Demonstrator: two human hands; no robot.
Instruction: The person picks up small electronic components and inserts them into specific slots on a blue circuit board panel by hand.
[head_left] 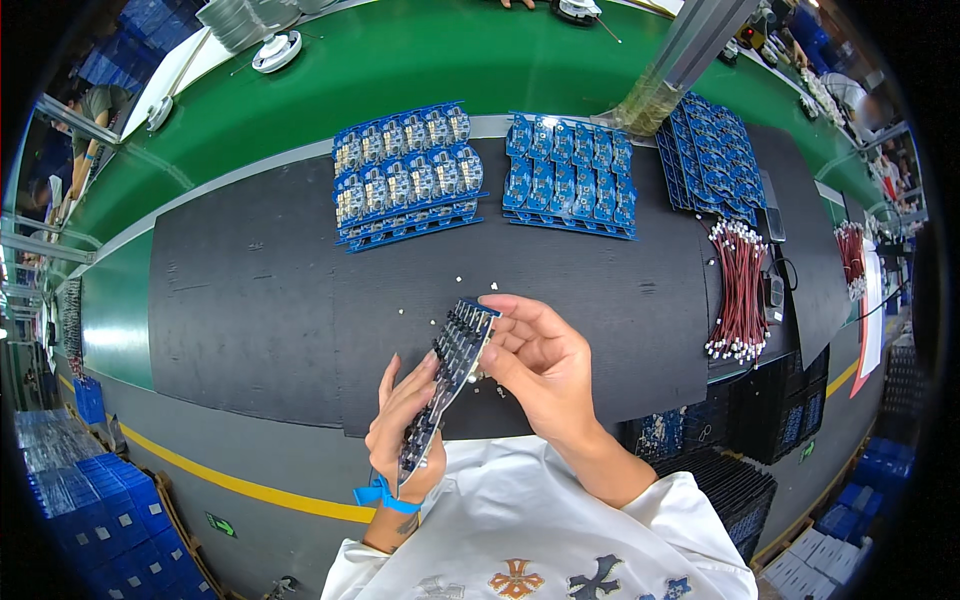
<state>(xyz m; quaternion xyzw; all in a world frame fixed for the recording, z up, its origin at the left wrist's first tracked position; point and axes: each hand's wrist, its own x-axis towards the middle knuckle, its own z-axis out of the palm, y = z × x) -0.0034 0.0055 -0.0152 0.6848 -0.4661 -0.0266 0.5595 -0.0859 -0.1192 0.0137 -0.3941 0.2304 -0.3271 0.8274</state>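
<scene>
A circuit board panel (450,365), populated with small dark parts, is held tilted on edge above the near side of the black mat. My left hand (403,425) grips its lower left part, fingers along one face. At the panel's upper right end, my right hand (540,365) has its thumb and fingers closed on the edge. Small white bits (494,286) lie on the mat just beyond the panel, and more pale bits show beside my right thumb. A blue strap (384,493) is round my left wrist.
Stacks of blue circuit board panels stand at the mat's far side: left (408,175), middle (570,180), right (712,160). A bundle of red wires with white connectors (738,290) lies to the right. Behind runs a green conveyor belt (430,60), with a metal post (690,60) beside it.
</scene>
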